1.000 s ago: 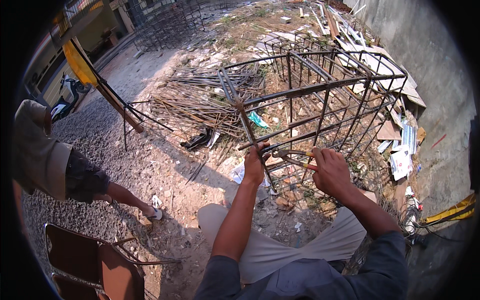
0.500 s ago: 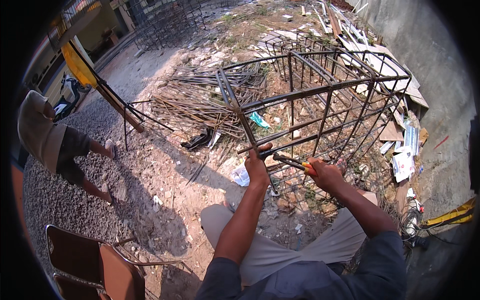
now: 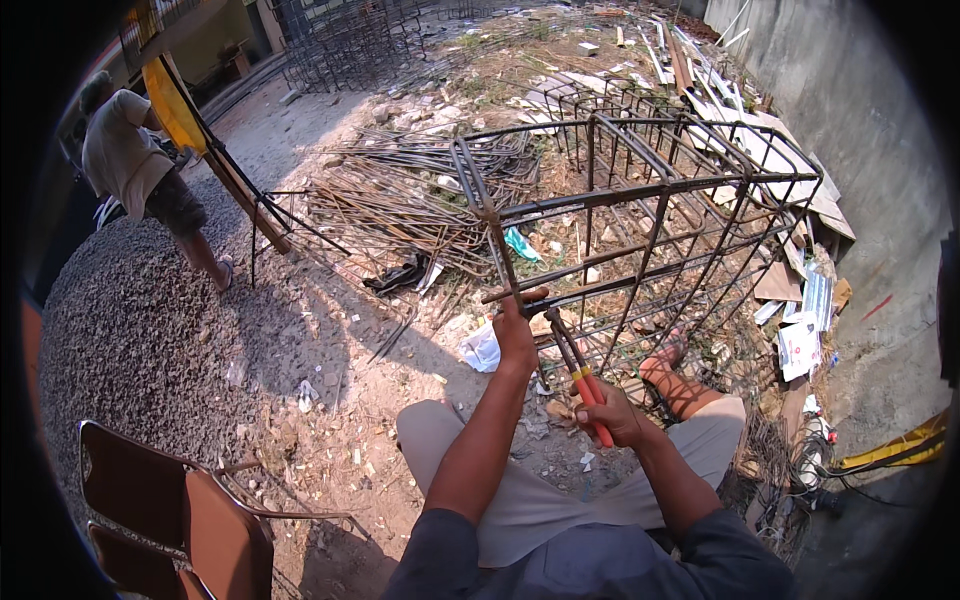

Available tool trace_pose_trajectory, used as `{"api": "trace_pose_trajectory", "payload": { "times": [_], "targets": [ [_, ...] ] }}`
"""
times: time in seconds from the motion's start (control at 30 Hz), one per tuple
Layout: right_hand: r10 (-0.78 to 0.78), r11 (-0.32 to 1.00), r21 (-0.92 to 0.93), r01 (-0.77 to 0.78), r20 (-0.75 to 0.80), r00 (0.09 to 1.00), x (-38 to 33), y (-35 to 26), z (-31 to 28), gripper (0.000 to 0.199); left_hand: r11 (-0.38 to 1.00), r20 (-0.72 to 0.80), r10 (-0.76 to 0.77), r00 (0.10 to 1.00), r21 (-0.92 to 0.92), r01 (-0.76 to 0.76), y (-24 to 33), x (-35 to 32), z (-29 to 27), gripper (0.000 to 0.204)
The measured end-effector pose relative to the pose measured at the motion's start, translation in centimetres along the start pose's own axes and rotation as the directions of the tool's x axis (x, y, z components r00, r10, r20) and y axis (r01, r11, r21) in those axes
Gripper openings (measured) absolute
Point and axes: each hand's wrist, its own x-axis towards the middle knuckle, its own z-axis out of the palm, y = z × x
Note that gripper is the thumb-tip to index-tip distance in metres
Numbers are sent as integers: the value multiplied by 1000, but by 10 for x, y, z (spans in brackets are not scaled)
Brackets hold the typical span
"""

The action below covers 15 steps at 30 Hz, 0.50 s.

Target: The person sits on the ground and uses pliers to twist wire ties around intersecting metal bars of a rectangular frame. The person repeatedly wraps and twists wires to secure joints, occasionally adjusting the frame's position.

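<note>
A cage of dark steel reinforcing bars [image 3: 630, 190] rises before me, with bent square loops along its long bars. My left hand [image 3: 516, 335] is closed round the near lower corner of its closest loop, where bars cross. The index finger stretches along the bars. In my right hand [image 3: 612, 413] is a pair of pincers [image 3: 572, 350] with red handles, yellow bands and long dark shanks. Its head sits just right of my left fingers, close under the bar. Whether the jaws touch a wire is too small to tell.
Loose rebar [image 3: 410, 205] lies in a heap beyond the cage. A person [image 3: 130, 150] stands on a gravel pile [image 3: 150, 300] at left. Brown chairs [image 3: 225, 525] stand near left. Boards and scrap [image 3: 790, 170] line the concrete wall [image 3: 880, 220] at right.
My right hand has swung the pincers' handles down and left, toward me. My left hand keeps its place on the bars. The person at left has moved farther off and straightened up.
</note>
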Motion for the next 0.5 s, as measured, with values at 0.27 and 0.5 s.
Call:
{"api": "trace_pose_trajectory", "payload": {
  "times": [0.27,0.5],
  "targets": [
    [-700,195,-980,26,-120,704,-24,-20,-1,41,995,13,-22,1000,-97,23,-4,1,-1,67],
    [80,768,556,-317,408,910,-12,5,-15,42,999,41,5,999,50,-7,-2,3,4,72]
  ]
}}
